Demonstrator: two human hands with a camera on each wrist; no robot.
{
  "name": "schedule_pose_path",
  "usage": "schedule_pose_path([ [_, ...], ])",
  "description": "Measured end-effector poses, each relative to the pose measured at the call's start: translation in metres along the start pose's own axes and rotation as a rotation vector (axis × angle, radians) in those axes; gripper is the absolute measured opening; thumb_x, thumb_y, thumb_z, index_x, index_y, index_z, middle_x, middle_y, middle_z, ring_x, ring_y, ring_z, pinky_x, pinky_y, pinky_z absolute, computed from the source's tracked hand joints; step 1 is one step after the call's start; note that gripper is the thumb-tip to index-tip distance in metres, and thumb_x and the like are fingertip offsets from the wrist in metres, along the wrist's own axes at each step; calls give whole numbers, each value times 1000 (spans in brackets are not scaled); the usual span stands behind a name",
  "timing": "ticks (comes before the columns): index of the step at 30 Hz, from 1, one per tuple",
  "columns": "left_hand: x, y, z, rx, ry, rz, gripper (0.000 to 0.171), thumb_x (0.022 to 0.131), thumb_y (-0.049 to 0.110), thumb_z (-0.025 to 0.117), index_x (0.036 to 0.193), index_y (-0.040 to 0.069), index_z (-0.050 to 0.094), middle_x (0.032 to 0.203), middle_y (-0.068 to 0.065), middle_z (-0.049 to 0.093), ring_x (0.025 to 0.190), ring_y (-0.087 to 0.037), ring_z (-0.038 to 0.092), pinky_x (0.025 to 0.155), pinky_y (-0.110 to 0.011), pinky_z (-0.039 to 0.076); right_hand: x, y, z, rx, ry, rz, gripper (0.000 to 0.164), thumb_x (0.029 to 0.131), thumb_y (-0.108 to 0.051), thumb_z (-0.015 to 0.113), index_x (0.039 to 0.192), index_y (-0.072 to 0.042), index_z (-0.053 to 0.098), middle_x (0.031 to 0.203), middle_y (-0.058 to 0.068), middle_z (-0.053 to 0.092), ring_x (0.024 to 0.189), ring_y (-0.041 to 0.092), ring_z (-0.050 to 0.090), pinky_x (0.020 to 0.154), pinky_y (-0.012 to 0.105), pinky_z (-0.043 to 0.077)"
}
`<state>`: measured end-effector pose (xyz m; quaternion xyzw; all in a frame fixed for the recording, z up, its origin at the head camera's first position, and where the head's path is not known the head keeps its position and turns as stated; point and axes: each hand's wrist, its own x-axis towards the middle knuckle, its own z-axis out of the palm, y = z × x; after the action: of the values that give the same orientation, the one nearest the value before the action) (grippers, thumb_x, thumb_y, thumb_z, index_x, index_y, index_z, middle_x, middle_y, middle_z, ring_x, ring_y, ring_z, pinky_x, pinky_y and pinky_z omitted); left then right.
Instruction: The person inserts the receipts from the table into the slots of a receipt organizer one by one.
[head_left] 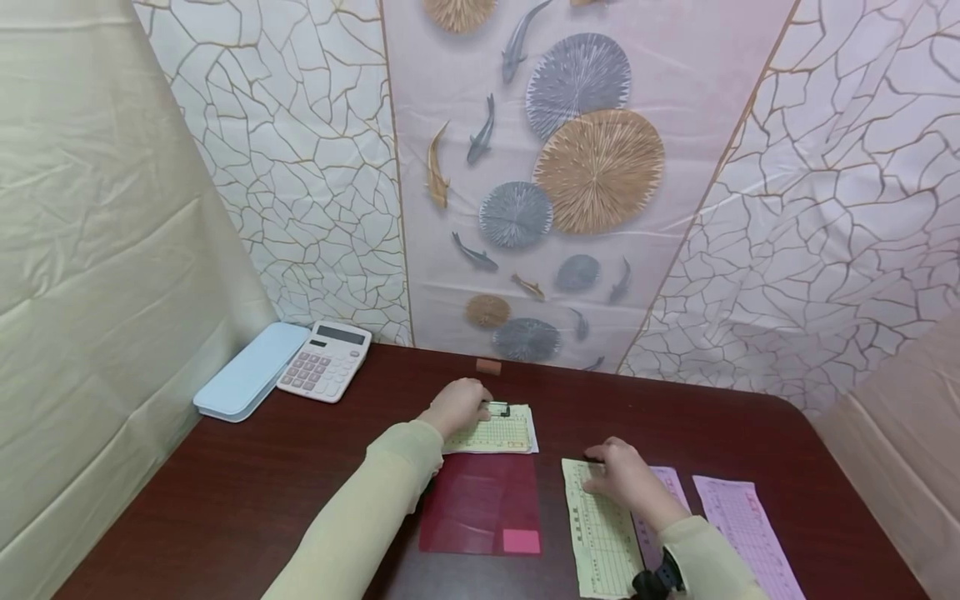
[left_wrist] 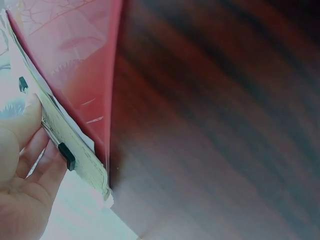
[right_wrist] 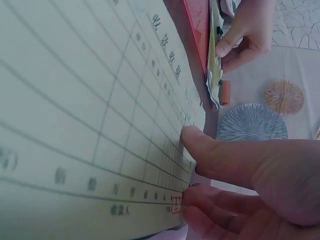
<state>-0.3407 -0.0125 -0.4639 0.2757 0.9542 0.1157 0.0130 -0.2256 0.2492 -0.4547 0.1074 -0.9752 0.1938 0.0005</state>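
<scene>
My left hand (head_left: 459, 406) grips a clipped stack of yellow and white receipts (head_left: 498, 432) at its far edge. A black binder clip (left_wrist: 66, 156) sits on that edge, beside the fingers in the left wrist view. The stack lies at the far end of a see-through red folder (head_left: 480, 500). To the right, my right hand (head_left: 626, 477) pinches the far right corner of a yellow receipt (head_left: 600, 533), thumb on its printed face. Part of a purple receipt (head_left: 671, 481) shows from behind that hand and the yellow one.
Another purple receipt (head_left: 750, 533) lies at the right. On the far left are a light blue case (head_left: 251, 371) and a white calculator (head_left: 326, 362). A small brown block (head_left: 488, 366) sits at the table's back edge, before a patterned cloth (head_left: 465, 292).
</scene>
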Motion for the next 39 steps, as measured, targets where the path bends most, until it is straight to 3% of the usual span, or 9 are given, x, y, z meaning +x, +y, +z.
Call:
schedule_pose_path([
  [6,0,0,2,6,-7,6,24,88,27,68,108,16,72,106,2,70,101,-15,63,84,-27,52,-1,2,3,17,46,-18,32,70,-7,82,98,2,71,89,11,60,78,20,58,67,36,52],
  [12,2,1,4,20,12,31,20,88,28,68,103,17,73,101,3,70,97,-14,64,83,-27,52,0,6,4,27,82,-15,25,70,-7,82,91,-4,68,93,12,55,76,19,55,65,35,50],
  [18,3,-1,5,8,23,33,10,87,28,69,84,19,71,85,7,67,82,-10,62,73,-24,51,4,7,5,-8,130,-67,30,70,-5,82,82,-8,54,82,7,53,68,16,49,57,30,44],
  [22,3,-1,4,7,29,32,14,86,28,70,75,20,66,76,8,62,75,-8,57,69,-24,48,9,8,5,4,108,-61,33,71,-4,81,93,-4,56,75,3,54,68,14,50,58,29,44],
  [26,3,-1,4,13,26,19,12,86,28,70,78,20,68,79,8,63,77,-8,58,71,-24,49,11,10,6,-13,77,-58,42,73,-7,80,110,-2,63,87,7,55,74,17,55,64,34,49],
  [30,2,-1,5,12,17,-2,14,87,28,69,95,17,73,95,5,69,92,-12,62,81,-26,51,12,14,7,-22,96,-106,26,73,-9,81,94,-7,67,94,9,53,78,19,56,68,36,50],
  [33,1,-2,4,2,4,-17,23,88,28,68,107,16,73,105,3,69,102,-15,62,88,-28,50,14,15,9,8,112,-142,22,73,-7,80,83,-10,60,92,6,55,78,17,56,67,34,50],
  [39,1,-3,4,12,22,5,19,88,27,69,102,16,73,100,4,69,97,-14,63,85,-27,51,19,12,11,55,73,-86,28,75,-4,78,100,-4,64,81,0,55,74,12,52,64,30,48],
])
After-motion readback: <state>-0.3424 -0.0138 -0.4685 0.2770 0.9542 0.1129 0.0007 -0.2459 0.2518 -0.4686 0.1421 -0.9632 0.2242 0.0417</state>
